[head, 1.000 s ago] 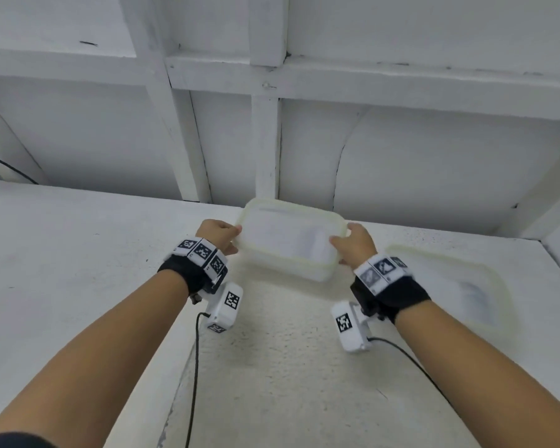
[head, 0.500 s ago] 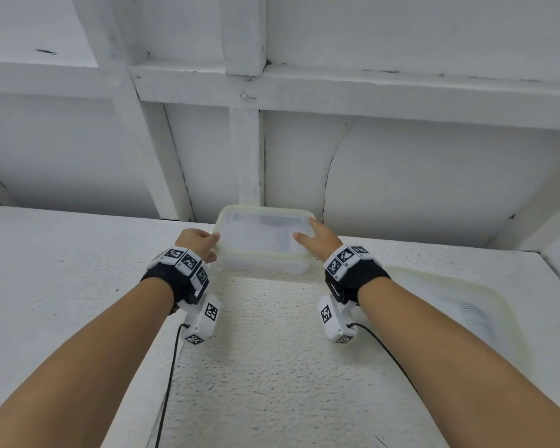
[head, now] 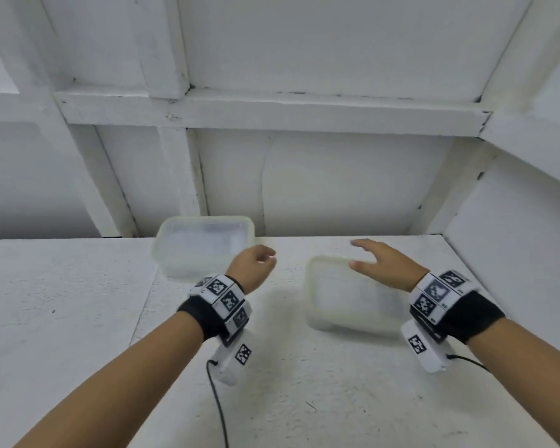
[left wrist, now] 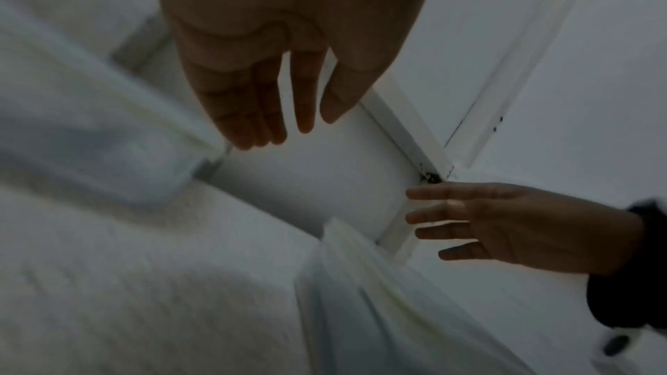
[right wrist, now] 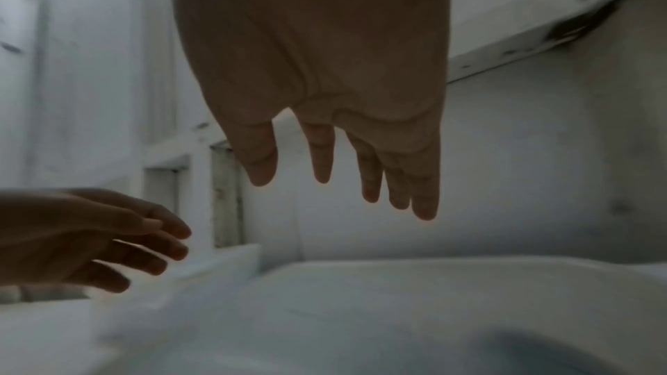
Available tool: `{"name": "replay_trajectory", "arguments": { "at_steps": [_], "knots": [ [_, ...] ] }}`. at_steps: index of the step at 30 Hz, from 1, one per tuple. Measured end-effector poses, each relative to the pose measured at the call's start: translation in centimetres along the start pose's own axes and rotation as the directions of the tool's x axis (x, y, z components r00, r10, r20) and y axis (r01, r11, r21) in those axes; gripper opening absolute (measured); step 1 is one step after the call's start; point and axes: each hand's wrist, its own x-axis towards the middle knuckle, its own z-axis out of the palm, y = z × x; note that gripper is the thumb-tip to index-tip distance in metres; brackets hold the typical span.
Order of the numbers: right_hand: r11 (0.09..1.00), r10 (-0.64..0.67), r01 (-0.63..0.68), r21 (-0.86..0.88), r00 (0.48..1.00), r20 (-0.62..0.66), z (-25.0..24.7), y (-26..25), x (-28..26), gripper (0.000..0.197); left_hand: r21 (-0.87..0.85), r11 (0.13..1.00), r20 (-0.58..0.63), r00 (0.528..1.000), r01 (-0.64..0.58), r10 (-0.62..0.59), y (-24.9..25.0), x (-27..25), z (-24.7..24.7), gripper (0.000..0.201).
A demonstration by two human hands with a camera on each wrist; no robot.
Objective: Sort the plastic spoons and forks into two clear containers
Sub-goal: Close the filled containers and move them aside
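Containers first, left to right: far container sits back against the wall on the white counter, nothing visible in it. Beside it our left hand hangs free, grip loose, fingers relaxed and holding nothing; the left wrist view shows them straight and apart from any rim. On to the near container, lying closer to us and to the right, blurred, so we cannot tell what, if anything, lies inside. Above its far right edge hovers our right hand, grip spread wide, fingers straight, carrying nothing. No spoons or forks show in any view. We judge the step in hand is setting this second tub in place, so we'd take it at both short ends, thumbs over the rim, and slide it level alongside the first, leaving room between them and bare counter in front for the cutlery
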Motion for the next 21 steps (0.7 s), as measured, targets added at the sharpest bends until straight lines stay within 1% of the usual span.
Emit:
{"name": "replay_trajectory", "arguments": {
  "at_steps": [2, 4, 5, 6, 8, 9, 12, 14, 18, 21],
  "knots": [
    [0.987, 0.161, -0.162, -0.002, 0.986, -0.041, -0.1, 3.7, -0.6, 0.062, -0.041, 0.994, 0.118, 0.988, 0.105, -0.100, 1.1, 0.2, 3.1, 0.045],
    [0.947, 0.319, -0.315, 0.061, 0.944, -0.078, 0.2, 6.4, -1.0, 0.070, -0.070, 0.976, 0.211, 0.959, 0.206, -0.188, 2.0, 0.2, 5.4, 0.058],
    [0.921, 0.381, -0.370, 0.122, 0.921, -0.078, 0.6, 7.3, -1.2, 0.072, -0.098, 0.964, 0.247, 0.945, 0.246, -0.215, 2.2, 0.1, 6.3, 0.061],
    [0.891, 0.427, -0.408, 0.197, 0.902, -0.060, 1.0, 7.7, -1.5, 0.071, -0.139, 0.950, 0.274, 0.933, 0.280, -0.235, 2.5, 0.0, 7.0, 0.061],
    [0.838, 0.460, -0.421, 0.348, 0.887, -0.035, 1.7, 7.9, -1.8, 0.062, -0.222, 0.926, 0.280, 0.930, 0.305, -0.239, 2.7, -0.3, 7.7, 0.055],
    [0.831, 0.457, -0.408, 0.377, 0.888, -0.046, 1.9, 7.8, -1.8, 0.057, -0.251, 0.919, 0.266, 0.935, 0.304, -0.236, 2.8, -0.4, 7.7, 0.053],
    [0.861, 0.401, -0.337, 0.381, 0.910, -0.102, 2.4, 6.6, -1.9, 0.047, -0.307, 0.895, 0.236, 0.937, 0.323, -0.257, 2.5, -1.2, 6.4, 0.050],
    [0.858, 0.350, -0.283, 0.429, 0.933, -0.085, 2.8, 5.0, -1.9, 0.041, -0.347, 0.874, 0.225, 0.935, 0.341, -0.276, 1.7, -1.8, 4.5, 0.051],
    [0.843, 0.251, -0.204, 0.498, 0.967, -0.030, 4.6, 0.2, -1.7, 0.035, -0.389, 0.842, 0.136, 0.927, 0.374, -0.349, -1.1, -3.6, -0.7, 0.055],
    [0.847, 0.154, -0.134, 0.514, 0.988, 0.005, 6.5, -4.1, -1.0, 0.033, -0.430, 0.819, 0.089, 0.920, 0.381, -0.381, -3.6, -5.4, -5.1, 0.046]
  ]
}}
